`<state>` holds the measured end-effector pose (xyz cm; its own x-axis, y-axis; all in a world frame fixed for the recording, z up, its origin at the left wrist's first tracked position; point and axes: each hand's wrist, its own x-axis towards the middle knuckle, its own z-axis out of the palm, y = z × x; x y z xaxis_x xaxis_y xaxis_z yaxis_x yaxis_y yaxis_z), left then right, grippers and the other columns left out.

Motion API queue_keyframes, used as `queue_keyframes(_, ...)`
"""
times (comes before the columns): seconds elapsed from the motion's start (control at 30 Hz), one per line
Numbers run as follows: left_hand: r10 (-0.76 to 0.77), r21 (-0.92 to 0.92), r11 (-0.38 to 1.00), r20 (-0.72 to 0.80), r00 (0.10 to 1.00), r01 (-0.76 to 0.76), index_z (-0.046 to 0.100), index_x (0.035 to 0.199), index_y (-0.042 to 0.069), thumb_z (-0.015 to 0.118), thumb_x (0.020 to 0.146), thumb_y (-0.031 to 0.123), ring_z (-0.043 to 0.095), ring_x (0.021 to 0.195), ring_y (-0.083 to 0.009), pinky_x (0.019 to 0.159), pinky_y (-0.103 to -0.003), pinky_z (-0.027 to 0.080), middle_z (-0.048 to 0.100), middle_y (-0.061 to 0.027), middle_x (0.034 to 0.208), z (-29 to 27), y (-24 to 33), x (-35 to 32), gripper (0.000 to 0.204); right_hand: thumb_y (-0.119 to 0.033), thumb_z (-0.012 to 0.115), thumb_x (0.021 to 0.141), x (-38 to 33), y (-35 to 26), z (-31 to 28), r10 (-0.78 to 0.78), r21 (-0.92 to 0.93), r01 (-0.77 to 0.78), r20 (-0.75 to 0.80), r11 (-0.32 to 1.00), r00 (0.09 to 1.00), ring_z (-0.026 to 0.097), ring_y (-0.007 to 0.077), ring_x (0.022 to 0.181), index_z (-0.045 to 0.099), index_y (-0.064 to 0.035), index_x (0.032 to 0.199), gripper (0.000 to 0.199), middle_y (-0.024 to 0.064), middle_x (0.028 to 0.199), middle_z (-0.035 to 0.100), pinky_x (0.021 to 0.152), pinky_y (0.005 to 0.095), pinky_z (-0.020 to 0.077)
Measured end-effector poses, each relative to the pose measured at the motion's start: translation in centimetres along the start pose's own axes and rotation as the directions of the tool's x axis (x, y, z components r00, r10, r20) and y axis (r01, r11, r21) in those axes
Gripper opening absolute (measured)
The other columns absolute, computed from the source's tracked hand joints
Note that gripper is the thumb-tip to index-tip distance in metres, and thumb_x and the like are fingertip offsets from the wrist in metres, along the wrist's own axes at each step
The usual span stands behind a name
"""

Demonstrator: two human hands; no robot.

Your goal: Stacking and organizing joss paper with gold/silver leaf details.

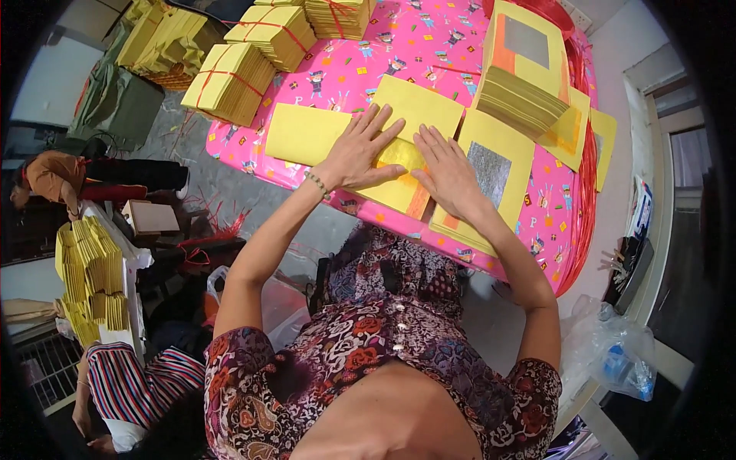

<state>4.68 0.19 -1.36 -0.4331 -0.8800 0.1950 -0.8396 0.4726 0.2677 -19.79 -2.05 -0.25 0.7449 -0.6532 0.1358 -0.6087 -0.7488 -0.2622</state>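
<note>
My left hand (364, 153) lies flat with fingers spread on a stack of yellow paper sheets (419, 103) at the table's near edge. My right hand (452, 172) also rests flat, its fingers stretched across the same stack's right side. Between the hands shows a shiny gold patch (406, 157) with an orange edge. Just right of my right hand sits another yellow stack (515, 146) with a silver foil rectangle (488, 170) on top. A folded yellow sheet (299, 132) lies to the left, partly beside my left hand. Neither hand grips anything.
A tall yellow paper pile (514, 96) stands at the right of the pink patterned tablecloth (368, 65). Red strings (586, 199) hang along the right edge. Tied yellow bundles (230, 83) line the far left. Two people work at the left, by a table with yellow bundles (93, 264).
</note>
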Motion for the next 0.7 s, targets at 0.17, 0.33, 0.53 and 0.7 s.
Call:
queue_keyframes(0.17,-0.046,-0.107,0.993,0.009,0.999,0.047,0.034,0.154,0.013,0.05,0.094,0.062,0.021,0.147,-0.0444,0.12,-0.052,0.018,0.025,-0.0257,0.158,0.1,-0.8,0.6,0.079,-0.019,0.07,0.087,2.2,0.6,-0.6,0.0,0.035,0.009,-0.248,0.999,0.969,0.055,0.0331,0.122,0.06,-0.0026,0.122,0.04,0.0154,0.125,0.061,0.102,0.0442,0.0435)
queue_keyframes(0.33,-0.233,-0.469,0.875,-0.187,0.954,0.122,0.042,0.146,0.005,0.059,0.096,0.042,0.035,0.14,-0.0426,0.114,-0.048,0.032,0.041,-0.0276,0.148,-1.6,-0.8,1.3,0.065,-0.017,0.071,0.085,3.0,1.7,-0.1,-0.034,0.025,0.041,-0.257,0.999,0.966,0.066,0.0284,0.097,0.063,-0.0043,0.112,0.031,0.0114,0.105,0.064,0.079,0.0387,0.0548)
queue_keyframes(0.53,-0.577,-0.47,0.768,-0.217,0.787,0.434,0.042,0.136,-0.006,0.061,0.095,0.035,0.061,0.099,-0.0342,0.084,-0.044,0.051,0.054,-0.0252,0.115,-2.8,0.4,2.7,0.061,-0.016,0.068,0.088,3.3,2.4,0.3,-0.125,-0.027,0.125,-0.434,0.992,0.892,0.069,0.0246,0.074,0.065,-0.0045,0.103,0.019,0.0078,0.09,0.067,0.062,0.0347,0.0576)
queue_keyframes(0.7,-0.703,-0.846,0.283,0.137,0.698,0.451,0.033,0.141,-0.008,0.067,0.091,0.02,0.066,0.078,-0.0217,0.066,-0.033,0.057,0.056,-0.0218,0.11,-2.2,-0.3,5.5,0.067,-0.016,0.068,0.088,3.6,2.1,0.4,-0.14,-0.045,0.135,-0.48,0.99,0.866,0.07,0.0233,0.074,0.066,-0.0046,0.102,0.018,0.0073,0.092,0.069,0.061,0.0333,0.0575)
